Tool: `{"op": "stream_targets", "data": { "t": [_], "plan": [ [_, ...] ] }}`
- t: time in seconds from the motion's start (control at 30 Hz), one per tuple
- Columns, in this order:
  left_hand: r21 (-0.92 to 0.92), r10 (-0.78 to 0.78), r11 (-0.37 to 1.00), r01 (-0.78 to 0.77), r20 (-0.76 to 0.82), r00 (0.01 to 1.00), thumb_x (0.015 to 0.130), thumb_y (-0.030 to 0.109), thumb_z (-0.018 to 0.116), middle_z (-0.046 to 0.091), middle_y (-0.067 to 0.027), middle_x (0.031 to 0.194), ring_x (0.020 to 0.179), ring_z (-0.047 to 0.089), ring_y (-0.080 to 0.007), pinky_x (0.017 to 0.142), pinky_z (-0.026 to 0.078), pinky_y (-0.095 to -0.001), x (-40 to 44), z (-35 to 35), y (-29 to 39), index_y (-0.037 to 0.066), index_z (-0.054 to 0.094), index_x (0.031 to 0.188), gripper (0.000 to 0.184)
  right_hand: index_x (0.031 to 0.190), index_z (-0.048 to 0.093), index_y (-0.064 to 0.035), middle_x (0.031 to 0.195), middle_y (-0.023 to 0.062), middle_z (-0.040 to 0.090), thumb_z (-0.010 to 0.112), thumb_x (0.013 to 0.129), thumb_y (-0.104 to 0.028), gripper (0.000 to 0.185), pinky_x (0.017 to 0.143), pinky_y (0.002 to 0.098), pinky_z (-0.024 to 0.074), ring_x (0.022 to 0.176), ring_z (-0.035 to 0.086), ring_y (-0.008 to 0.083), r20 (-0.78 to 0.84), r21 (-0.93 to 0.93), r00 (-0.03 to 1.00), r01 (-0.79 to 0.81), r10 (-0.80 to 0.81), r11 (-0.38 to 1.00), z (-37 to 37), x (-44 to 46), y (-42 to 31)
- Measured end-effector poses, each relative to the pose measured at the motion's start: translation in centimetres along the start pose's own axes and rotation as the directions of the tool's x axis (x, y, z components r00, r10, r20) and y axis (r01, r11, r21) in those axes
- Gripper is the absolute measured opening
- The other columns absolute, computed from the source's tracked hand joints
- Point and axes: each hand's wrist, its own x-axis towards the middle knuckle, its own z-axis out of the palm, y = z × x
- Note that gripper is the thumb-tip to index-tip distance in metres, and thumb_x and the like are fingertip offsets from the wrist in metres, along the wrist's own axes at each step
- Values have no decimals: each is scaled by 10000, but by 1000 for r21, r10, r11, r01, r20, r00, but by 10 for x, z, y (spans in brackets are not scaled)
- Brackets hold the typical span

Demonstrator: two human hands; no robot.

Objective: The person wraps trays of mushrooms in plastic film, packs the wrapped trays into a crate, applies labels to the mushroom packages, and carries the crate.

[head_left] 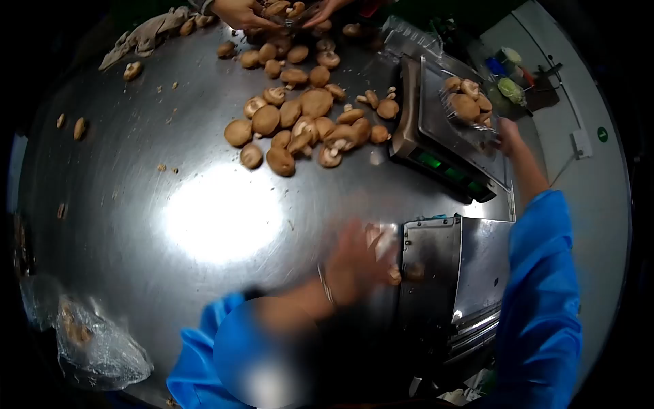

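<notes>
My right hand (pixel 505 137) grips the near edge of a clear plastic tray of mushrooms (pixel 467 108), over the plate of a digital scale (pixel 436 146). Several brown-capped mushrooms fill the tray. Smeared by motion, my left hand (pixel 354 262) is low over the steel table (pixel 204 143), left of a metal machine (pixel 430 262). A pale blurred thing (pixel 385 240) and a small mushroom (pixel 394 275) are close to its fingers. Whether it holds anything is unclear. Loose mushrooms (pixel 289 116) lie in a pile left of the scale.
Across the table, another person's hands (pixel 238 12) hold a clear tray with mushrooms. A cloth (pixel 146 34) lies at the back left. Clear plastic wrap (pixel 102 347) sits at the front left corner. Clear trays (pixel 412 37) stand behind the scale.
</notes>
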Motion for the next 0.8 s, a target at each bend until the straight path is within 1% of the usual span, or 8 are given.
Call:
{"op": "stream_targets", "data": {
  "t": [0.07, 0.2, 0.3, 0.37, 0.53, 0.6, 0.63, 0.8],
  "plan": [
    [-132, 190, 976, -170, 158, 969, 718, 198, 607, 485, -133, 1135, 1065, 447, -305, 964, 311, -504, -44, 16, 29, 116, 499, 1112, 416, 1046, 523, -125, 957, 37, 505, 468, 885, -277, 228, 664, 292, 492, 863, 495, 149, 289, 221, 957, -75, 8, 973, 4, 13, 12],
    [-156, 201, 975, -157, 326, 924, 732, 118, 579, 401, -119, 1280, 1188, 369, -302, 1009, 263, -521, -34, 49, 18, 164, 497, 1136, 415, 1050, 538, -81, 869, 42, 567, 452, 895, -197, 212, 521, 212, 515, 698, 560, 115, 304, 228, 952, -30, -42, 973, 5, 3, 11],
    [210, -71, 978, 8, 295, 953, 756, 72, 547, 323, -91, 1376, 1252, 311, -328, 1015, 227, -558, 23, 43, -61, 240, 472, 1201, 481, 1048, 524, -38, 805, 58, 579, 450, 896, -157, 206, 507, 208, 538, 572, 570, 107, 411, 313, 911, -105, -35, 944, -9, 25, 30],
    [568, -165, 809, 151, -28, 986, 770, 58, 569, 228, -98, 1433, 1296, 245, -324, 1034, 203, -520, 69, -9, -106, 237, 404, 1293, 577, 1042, 513, -15, 763, 68, 579, 438, 900, -124, 195, 518, 222, 556, 511, 569, 114, 348, 471, 936, -119, -60, 874, -19, -1, 37],
    [171, -204, 954, 246, -231, 951, 753, 83, 653, 350, -131, 1335, 1158, 415, -297, 976, 294, -460, 67, -99, -56, 139, 406, 1292, 596, 1027, 503, -11, 765, 82, 578, 440, 906, -108, 166, 571, 272, 576, 568, 595, 132, 386, 629, 913, -156, -131, 762, -87, -40, 64],
    [-199, -247, 960, 197, -276, 929, 818, 86, 614, 623, -80, 766, 574, 572, -106, 517, 466, -230, 40, -101, -40, 62, 590, 1072, 257, 1018, 500, -11, 766, 87, 577, 456, 902, -109, 157, 578, 290, 578, 576, 599, 146, 377, 630, 917, -149, -133, 762, -133, -76, 73],
    [-533, -632, 679, 505, -76, 771, 849, 119, 588, 558, -27, 555, 416, 488, -64, 365, 373, -200, 43, -118, 4, 21, 620, 900, 115, 1015, 499, -13, 765, 89, 575, 467, 899, -108, 153, 584, 304, 579, 581, 601, 154, 362, 609, 926, -147, -109, 779, -156, -102, 75],
    [-685, -587, 553, 473, 83, 806, 893, 243, 538, 453, 14, 440, 360, 389, -47, 336, 274, -206, 46, -128, 128, 35, 532, 516, 431, 1021, 480, -38, 781, 88, 563, 496, 875, -72, 151, 601, 373, 576, 596, 606, 190, 386, 548, 921, -272, 50, 791, -236, -177, 155]
  ]
}}
